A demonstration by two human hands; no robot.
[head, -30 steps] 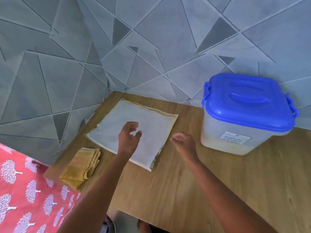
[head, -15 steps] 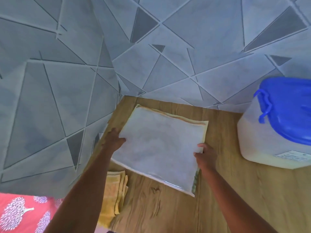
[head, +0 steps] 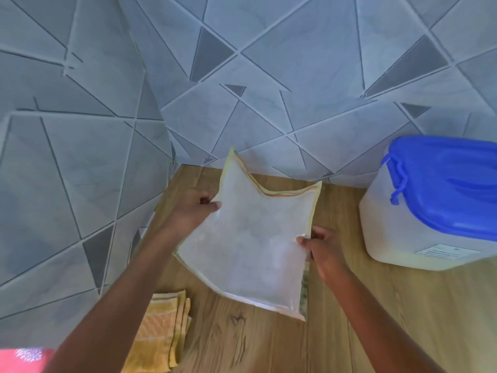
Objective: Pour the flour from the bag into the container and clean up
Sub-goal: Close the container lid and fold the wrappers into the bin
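Observation:
The flat whitish flour bag point(head: 250, 238) is lifted off the wooden table point(head: 363, 319), its far edge raised and sagging in the middle. My left hand point(head: 193, 211) pinches the bag's left edge. At the bag's right edge my right hand point(head: 320, 243) grips it, thumb on top. The white container point(head: 398, 238) with its blue lid point(head: 446, 189) clipped on stands at the right, apart from the bag.
A folded yellow cloth point(head: 161, 335) lies at the table's near left edge. Grey patterned walls point(head: 269, 90) close off the corner behind and to the left. A red patterned fabric point(head: 24, 359) shows at the bottom left.
Both hands went from hovering over the bag to gripping its left and right edges. The bag has come up off the table. The view shifted left and closer.

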